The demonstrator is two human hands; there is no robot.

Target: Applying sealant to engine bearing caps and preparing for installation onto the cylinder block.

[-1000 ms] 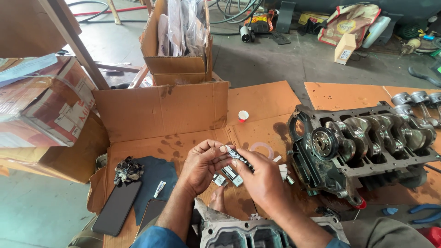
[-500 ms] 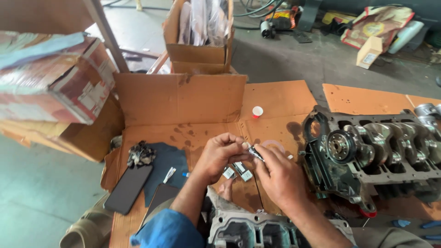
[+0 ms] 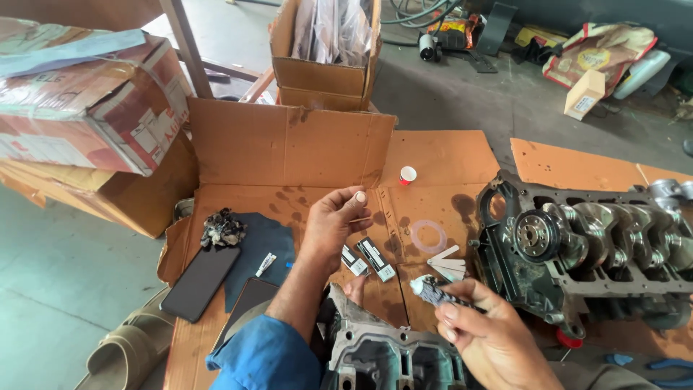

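The right hand (image 3: 491, 339), low in the frame's right half, grips a small dark crumpled squeeze tube with a white nozzle (image 3: 437, 292); soft and light, it looks best held mid-body. The left hand (image 3: 336, 220), at centre, pinches something tiny, above flattened brown cardboard (image 3: 433, 155) beside a grimy grey engine block (image 3: 599, 253).

A single view, from a camera worn on the person's head, looks steeply down and forward over flattened cardboard (image 3: 447, 155) on the floor. It sits close: the left hand (image 3: 336, 220) is near centre, the right hand (image 3: 491, 339) low in frame, the engine block (image 3: 606, 253) at the right edge, and boxes and concrete floor lie farther up
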